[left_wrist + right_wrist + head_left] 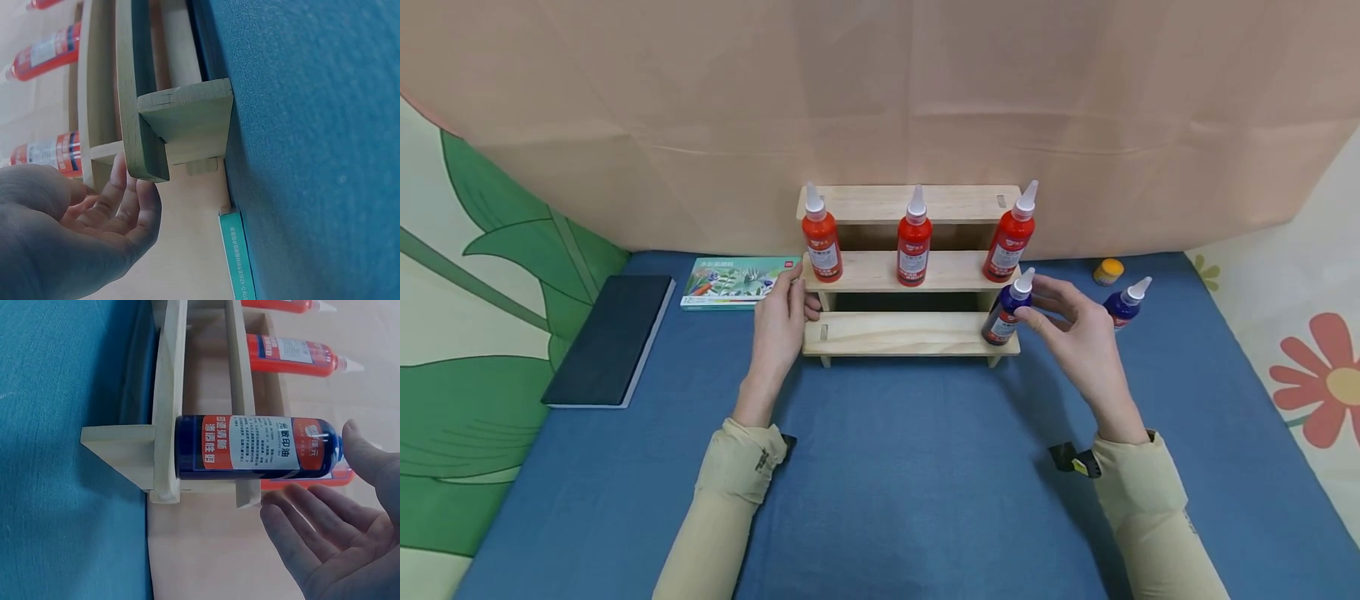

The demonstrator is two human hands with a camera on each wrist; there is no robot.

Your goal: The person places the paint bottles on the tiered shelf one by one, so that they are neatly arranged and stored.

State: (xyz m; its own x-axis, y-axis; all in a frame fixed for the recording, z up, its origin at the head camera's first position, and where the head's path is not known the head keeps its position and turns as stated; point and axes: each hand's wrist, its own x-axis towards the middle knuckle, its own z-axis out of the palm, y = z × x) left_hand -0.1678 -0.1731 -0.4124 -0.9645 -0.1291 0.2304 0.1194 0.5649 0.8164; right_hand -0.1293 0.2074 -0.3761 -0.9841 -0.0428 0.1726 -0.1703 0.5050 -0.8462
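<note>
A stepped wooden rack (912, 335) stands on the blue cloth. At its left end, my left hand (784, 312) holds the end of the middle step, thumb uppermost and curled fingers lower down. A dark blue ink bottle (250, 447) with a white nozzle stands at the right end of the lowest step. My right hand (1075, 321) is beside this bottle. Its thumb is near the bottle's shoulder, and its loosely bent fingers are spread apart behind it. Three red bottles, left (823, 248), middle (913, 250) and right (1009, 243), stand along the middle step.
Another blue bottle (1123, 308) stands right of my right hand, partly hidden by it. Behind it is a small yellow-lidded jar (1108, 271). A green illustrated box (737, 280) and a dark notebook (610, 340) lie at the left. A beige sheet (880, 108) hangs behind the rack.
</note>
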